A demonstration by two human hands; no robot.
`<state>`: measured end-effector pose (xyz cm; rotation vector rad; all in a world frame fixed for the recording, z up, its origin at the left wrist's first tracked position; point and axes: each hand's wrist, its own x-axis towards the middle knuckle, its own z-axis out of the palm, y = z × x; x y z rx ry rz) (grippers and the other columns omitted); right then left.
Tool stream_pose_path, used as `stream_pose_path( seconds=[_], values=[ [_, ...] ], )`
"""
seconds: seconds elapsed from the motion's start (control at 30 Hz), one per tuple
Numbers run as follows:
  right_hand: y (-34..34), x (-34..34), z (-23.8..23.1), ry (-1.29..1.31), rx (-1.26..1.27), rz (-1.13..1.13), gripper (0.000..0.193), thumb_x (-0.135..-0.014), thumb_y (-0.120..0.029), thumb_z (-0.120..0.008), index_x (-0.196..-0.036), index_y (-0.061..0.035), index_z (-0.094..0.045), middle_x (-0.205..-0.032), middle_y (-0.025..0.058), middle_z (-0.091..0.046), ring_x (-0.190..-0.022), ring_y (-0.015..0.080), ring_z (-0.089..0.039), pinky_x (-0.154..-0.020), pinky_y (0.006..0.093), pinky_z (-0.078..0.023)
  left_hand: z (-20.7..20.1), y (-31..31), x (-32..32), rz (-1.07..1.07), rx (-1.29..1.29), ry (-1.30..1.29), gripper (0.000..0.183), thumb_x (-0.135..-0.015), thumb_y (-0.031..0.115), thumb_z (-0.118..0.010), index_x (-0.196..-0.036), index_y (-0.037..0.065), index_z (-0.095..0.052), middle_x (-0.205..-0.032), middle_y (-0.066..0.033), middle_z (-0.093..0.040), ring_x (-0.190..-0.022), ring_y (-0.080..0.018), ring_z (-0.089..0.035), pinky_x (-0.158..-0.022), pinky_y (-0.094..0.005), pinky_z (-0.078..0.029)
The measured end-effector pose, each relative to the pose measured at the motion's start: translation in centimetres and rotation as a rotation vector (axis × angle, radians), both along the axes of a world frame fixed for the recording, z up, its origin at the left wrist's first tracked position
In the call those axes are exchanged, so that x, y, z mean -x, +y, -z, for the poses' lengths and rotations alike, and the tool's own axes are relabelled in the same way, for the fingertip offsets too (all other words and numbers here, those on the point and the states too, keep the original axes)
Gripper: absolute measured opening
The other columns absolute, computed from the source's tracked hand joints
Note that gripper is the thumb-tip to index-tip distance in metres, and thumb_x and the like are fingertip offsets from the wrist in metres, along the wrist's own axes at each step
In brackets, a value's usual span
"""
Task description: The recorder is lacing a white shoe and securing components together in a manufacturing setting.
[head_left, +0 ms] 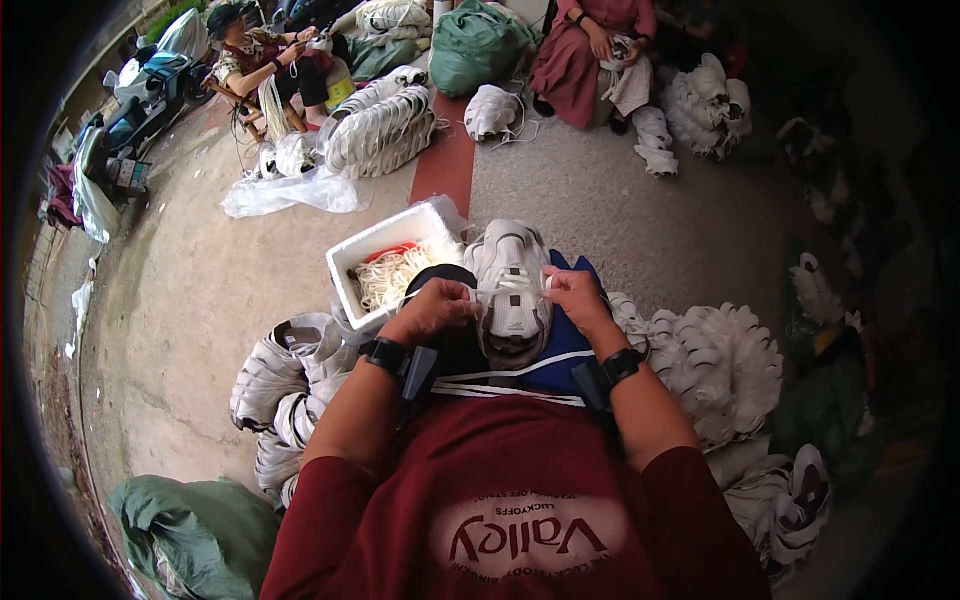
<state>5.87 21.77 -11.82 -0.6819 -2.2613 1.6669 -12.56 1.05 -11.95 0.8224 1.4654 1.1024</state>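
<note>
A white sneaker rests on my lap between my hands. Its white shoelace runs across the upper, stretched out to both sides. My left hand pinches one side of the lace left of the shoe. On the right, my right hand pinches the other side between closed fingers. Just beyond my left hand, a white foam box holds loose cream laces and something red.
Stacked white shoes stand at my left, with more shoe bundles at my right. A green sack lies at lower left. Two people sit far ahead handling shoes, among shoe piles. Scooters are parked far left.
</note>
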Motion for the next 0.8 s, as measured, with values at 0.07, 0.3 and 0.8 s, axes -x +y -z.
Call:
stream_pose_path(
  seconds=[0.07,0.3,0.8],
  values=[
    [-0.6,0.9,1.5,0.058,0.002,0.084,0.012,-0.07,0.004,-0.061,-0.062,0.0011,-0.054,-0.104,0.0208,-0.063,-0.114,0.0221,-0.052,-0.082,0.0268,-0.041,0.6,1.7,-0.1,-0.134,-0.093,-0.033,0.011,-0.085,0.016,-0.064,-0.081,0.006,-0.064,-0.074,0.0035,-0.061,-0.065,-0.0041,-0.052,-0.062,-0.0195,-0.044],
    [-2.0,1.0,2.2,0.169,-0.431,0.308,0.015,-0.07,-0.002,-0.065,-0.065,0.0016,-0.052,-0.066,0.0151,-0.057,-0.075,0.0296,-0.061,-0.067,0.0366,-0.045,3.1,2.0,-0.5,-0.23,-0.109,-0.015,0.012,-0.084,0.014,-0.064,-0.088,0.003,-0.065,-0.072,0.0051,-0.058,-0.063,-0.0029,-0.048,-0.059,-0.0193,-0.041],
    [-2.0,2.8,2.1,-0.116,-0.789,0.173,0.016,-0.072,-0.009,-0.061,-0.065,-0.0002,-0.05,-0.066,0.0207,-0.055,-0.065,0.04,-0.054,-0.054,0.0431,-0.042,2.5,1.9,-1.2,-0.264,-0.116,0.127,0.01,-0.084,0.012,-0.063,-0.086,0.003,-0.063,-0.071,0.0046,-0.057,-0.064,-0.0037,-0.048,-0.059,-0.0201,-0.041]
  ],
)
